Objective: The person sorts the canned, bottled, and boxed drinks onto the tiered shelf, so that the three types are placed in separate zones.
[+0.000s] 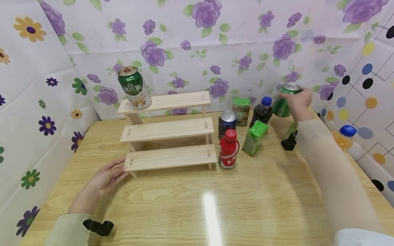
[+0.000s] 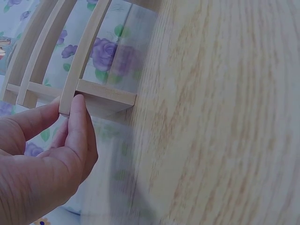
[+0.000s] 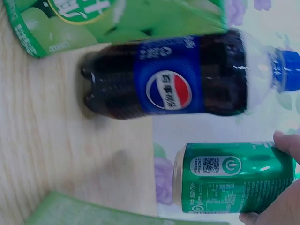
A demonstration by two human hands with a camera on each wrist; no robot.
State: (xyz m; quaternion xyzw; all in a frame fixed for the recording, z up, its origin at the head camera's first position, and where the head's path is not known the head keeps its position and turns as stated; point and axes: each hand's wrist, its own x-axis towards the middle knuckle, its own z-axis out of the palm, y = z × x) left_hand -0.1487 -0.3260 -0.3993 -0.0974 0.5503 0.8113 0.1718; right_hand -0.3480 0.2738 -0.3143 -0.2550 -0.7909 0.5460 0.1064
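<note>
My right hand (image 1: pixel 299 102) grips a green drink can (image 1: pixel 281 106) at the back right, fingers and thumb around its upper part. In the right wrist view the can's base (image 3: pixel 179 180) shows apart from the wooden tabletop. Close beside it stands a cola bottle (image 3: pixel 168 84) with a blue cap. At the left, my left hand (image 1: pixel 106 179) pinches the left end of the lowest board of a three-tier wooden shelf (image 1: pixel 170 158), thumb on one face and fingers on the other. A green-and-white can (image 1: pixel 133 87) stands upright on the left end of the top tier.
Right of the shelf are a red bottle (image 1: pixel 228 150), a dark blue can (image 1: pixel 227 124), a green juice carton (image 1: pixel 254 138) and another carton (image 1: pixel 241 112). An orange drink bottle (image 1: pixel 344 136) is at the right edge, partly behind my arm. Flowered cloth (image 1: pixel 184 61) hangs behind the table.
</note>
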